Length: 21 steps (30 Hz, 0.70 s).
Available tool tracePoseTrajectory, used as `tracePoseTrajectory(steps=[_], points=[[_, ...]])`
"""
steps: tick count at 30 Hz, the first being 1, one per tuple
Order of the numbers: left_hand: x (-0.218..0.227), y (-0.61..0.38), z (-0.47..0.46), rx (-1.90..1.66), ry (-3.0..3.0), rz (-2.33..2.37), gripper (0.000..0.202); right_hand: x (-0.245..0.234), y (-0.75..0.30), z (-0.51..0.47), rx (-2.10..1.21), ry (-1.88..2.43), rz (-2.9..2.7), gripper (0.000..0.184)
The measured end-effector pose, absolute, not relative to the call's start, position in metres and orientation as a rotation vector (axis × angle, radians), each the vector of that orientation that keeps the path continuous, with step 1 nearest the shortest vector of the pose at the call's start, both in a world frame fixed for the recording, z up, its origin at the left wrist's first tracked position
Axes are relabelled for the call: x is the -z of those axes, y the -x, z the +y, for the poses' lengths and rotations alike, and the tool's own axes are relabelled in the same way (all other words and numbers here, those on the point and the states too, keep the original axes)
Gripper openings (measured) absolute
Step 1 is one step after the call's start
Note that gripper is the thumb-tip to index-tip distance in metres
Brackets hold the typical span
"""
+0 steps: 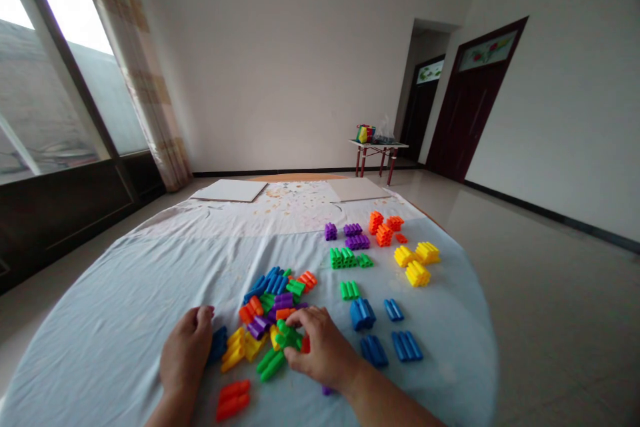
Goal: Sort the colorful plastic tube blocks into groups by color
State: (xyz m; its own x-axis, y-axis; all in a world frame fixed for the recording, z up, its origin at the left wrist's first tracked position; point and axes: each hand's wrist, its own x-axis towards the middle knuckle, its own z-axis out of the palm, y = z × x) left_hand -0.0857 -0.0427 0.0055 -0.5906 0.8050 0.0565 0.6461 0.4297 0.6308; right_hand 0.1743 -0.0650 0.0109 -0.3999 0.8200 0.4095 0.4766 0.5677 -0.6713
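Observation:
A mixed pile of colourful plastic blocks (273,307) lies on a round table under a pale blue cloth (125,293). My right hand (323,347) is closed in a pinch on a green block (287,337) at the pile's near edge. My left hand (187,350) rests curled on the cloth, its fingers touching a blue block (219,343) at the pile's left. An orange block (233,400) lies near my left wrist. Sorted groups sit to the right: purple (350,235), orange (385,227), yellow (415,261), green (347,267) and blue (385,333).
Two flat white boards (230,190) (357,189) lie at the table's far side. A small red-legged table (377,147) with items stands by the far wall. Dark doors (470,100) are at right, a large window and curtain (135,67) at left.

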Motion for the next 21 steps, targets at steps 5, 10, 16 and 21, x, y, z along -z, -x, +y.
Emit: tracePoseTrajectory(steps=[5,10,16,21], points=[[-0.002,0.091,-0.041,-0.887,-1.246,2.417,0.042,-0.016,-0.173,-0.067,-0.571,1.012,-1.974,0.041],[-0.005,0.092,-0.041,-0.82,-1.243,2.431,0.046,-0.015,-0.172,-0.066,-0.543,0.971,-1.978,0.045],[-0.002,0.095,-0.041,-0.842,-1.282,2.416,0.045,-0.026,-0.174,-0.071,-0.498,0.921,-1.966,0.048],[0.006,0.11,-0.028,-0.918,-1.393,2.424,0.037,-0.071,-0.205,-0.07,-0.416,0.943,-1.793,0.039]])
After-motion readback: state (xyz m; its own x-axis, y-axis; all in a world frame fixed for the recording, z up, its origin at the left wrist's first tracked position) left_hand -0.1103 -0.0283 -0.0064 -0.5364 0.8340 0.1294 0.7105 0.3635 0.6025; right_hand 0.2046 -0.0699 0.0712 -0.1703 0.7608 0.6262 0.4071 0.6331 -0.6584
